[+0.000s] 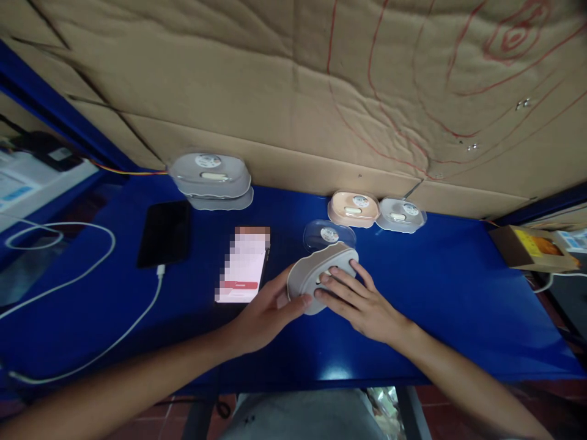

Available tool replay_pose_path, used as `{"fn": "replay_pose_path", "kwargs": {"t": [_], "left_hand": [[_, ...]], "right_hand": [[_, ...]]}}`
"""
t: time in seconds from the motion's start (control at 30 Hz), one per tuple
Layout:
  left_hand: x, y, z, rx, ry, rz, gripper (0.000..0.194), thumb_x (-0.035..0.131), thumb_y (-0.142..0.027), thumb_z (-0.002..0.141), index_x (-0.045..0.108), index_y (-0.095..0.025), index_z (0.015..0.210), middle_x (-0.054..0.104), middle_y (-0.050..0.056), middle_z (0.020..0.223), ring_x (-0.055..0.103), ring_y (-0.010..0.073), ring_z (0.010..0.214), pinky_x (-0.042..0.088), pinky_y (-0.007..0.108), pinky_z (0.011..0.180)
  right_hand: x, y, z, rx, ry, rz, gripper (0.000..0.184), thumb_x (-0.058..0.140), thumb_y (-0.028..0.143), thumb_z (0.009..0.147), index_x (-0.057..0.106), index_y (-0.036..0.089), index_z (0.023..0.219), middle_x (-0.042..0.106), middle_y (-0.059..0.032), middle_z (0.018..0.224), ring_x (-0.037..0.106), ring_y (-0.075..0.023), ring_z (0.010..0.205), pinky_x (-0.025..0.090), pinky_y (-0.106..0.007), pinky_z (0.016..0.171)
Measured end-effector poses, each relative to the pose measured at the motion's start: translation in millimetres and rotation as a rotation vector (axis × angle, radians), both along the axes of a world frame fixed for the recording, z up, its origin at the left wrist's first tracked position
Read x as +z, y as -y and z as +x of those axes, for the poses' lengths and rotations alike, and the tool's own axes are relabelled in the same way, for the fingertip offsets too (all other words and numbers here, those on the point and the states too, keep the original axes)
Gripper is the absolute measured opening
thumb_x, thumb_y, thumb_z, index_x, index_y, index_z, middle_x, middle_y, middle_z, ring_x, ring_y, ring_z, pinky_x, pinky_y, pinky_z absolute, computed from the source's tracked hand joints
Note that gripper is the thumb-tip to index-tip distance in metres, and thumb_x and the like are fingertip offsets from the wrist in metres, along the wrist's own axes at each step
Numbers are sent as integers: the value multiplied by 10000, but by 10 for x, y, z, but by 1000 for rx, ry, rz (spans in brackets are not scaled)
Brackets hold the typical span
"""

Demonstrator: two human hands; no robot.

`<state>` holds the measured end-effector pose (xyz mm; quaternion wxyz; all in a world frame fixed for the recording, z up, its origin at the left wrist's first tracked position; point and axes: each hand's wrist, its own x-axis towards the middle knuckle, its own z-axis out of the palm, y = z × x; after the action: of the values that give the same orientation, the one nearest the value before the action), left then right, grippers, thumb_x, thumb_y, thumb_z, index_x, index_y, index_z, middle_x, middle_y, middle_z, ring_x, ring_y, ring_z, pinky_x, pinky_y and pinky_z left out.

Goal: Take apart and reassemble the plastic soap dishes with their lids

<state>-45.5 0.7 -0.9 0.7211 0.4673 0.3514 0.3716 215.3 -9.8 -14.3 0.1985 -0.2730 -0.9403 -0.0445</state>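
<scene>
A grey oval container lid (308, 276) is tilted up off the blue table (458, 293), near the middle. My left hand (266, 315) grips its left edge, thumb on the front and fingers behind. My right hand (360, 299) lies across the lid's face, its fingers pressing on a small white latch piece. Just behind the lid sits a clear container (328, 235) with a round label.
A stack of clear containers (211, 177) stands at the back left; a peach one (353, 208) and a clear one (401, 214) stand at the back right. A dark phone (165, 232) on a white cable (92, 256), a lit phone (243, 266), a cardboard box (532, 247), a cardboard wall (321, 91) behind.
</scene>
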Motion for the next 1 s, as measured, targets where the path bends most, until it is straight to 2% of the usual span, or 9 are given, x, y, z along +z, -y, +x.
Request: {"fn": "replay_pose_path", "kwargs": {"t": [0.17, 0.23, 0.33, 0.4, 0.5, 0.63, 0.7, 0.83, 1.0], "left_hand": [[17, -13, 21, 234, 65, -131, 580, 801, -585, 873, 730, -247, 1339, 772, 91, 1307, 659, 347, 1289, 533, 424, 1070], [72, -57, 22, 369, 131, -200, 587, 774, -600, 884, 730, -223, 1332, 781, 87, 1281, 662, 340, 1279, 545, 415, 1052], [169, -127, 16, 506, 191, -268, 515, 728, -585, 911, 755, -211, 1265, 809, 47, 1182, 685, 309, 1220, 561, 373, 997], [197, -145, 14, 483, 171, -325, 461, 702, -568, 927, 777, -202, 1196, 823, 29, 1089, 706, 294, 1151, 562, 348, 948], [160, -114, 24, 312, 85, -423, 449, 684, -575, 932, 805, -166, 1072, 824, 41, 948, 730, 279, 997, 552, 328, 851], [72, -42, 45, 143, 14, -504, 447, 711, -573, 923, 813, -149, 1019, 804, 54, 848, 716, 242, 837, 539, 302, 726], [59, -34, 50, 111, 21, -497, 435, 701, -547, 948, 803, -153, 1101, 813, 72, 926, 715, 242, 839, 561, 309, 690], [81, -75, 44, 92, 73, -432, 434, 633, -517, 1011, 759, -166, 1232, 802, 115, 1104, 725, 264, 873, 626, 357, 652], [58, -105, 27, 78, 125, -405, 479, 586, -563, 1040, 721, -185, 1300, 776, 141, 1235, 730, 312, 1054, 664, 424, 781]], "right_hand": [[-30, -60, 46, -64, -170, -87, 621, 541, 226, 1087, 328, 231, 1670, 519, -121, 1640, 332, -223, 1620, 316, -501, 1332], [-49, -128, 74, -186, -202, -168, 686, 549, 294, 1088, 241, 229, 1697, 446, -157, 1683, 324, -258, 1624, 337, -549, 1311], [-91, -247, 106, -340, -137, -264, 720, 532, 364, 1095, 173, 246, 1708, 402, -175, 1704, 295, -321, 1632, 295, -657, 1291], [-114, -302, 125, -385, -92, -294, 709, 540, 429, 1086, 220, 250, 1693, 459, -185, 1660, 335, -364, 1607, 281, -702, 1268], [-121, -322, 164, -453, -98, -265, 637, 598, 507, 1045, 415, 257, 1601, 581, -186, 1493, 463, -397, 1504, 310, -714, 1231], [-104, -330, 235, -493, -144, -252, 582, 635, 517, 1026, 507, 269, 1537, 498, -186, 1547, 411, -412, 1536, 383, -683, 1205], [-96, -355, 268, -481, -182, -287, 566, 609, 485, 1049, 486, 270, 1558, 456, -182, 1602, 436, -382, 1526, 433, -630, 1202], [-51, -375, 304, -517, -304, -312, 516, 565, 457, 1076, 503, 259, 1549, 525, -168, 1566, 515, -340, 1465, 442, -600, 1217], [47, -253, 249, -429, -456, -402, 399, 421, 372, 1133, 571, 276, 1489, 647, -109, 1471, 580, -278, 1418, 498, -514, 1186]]}}
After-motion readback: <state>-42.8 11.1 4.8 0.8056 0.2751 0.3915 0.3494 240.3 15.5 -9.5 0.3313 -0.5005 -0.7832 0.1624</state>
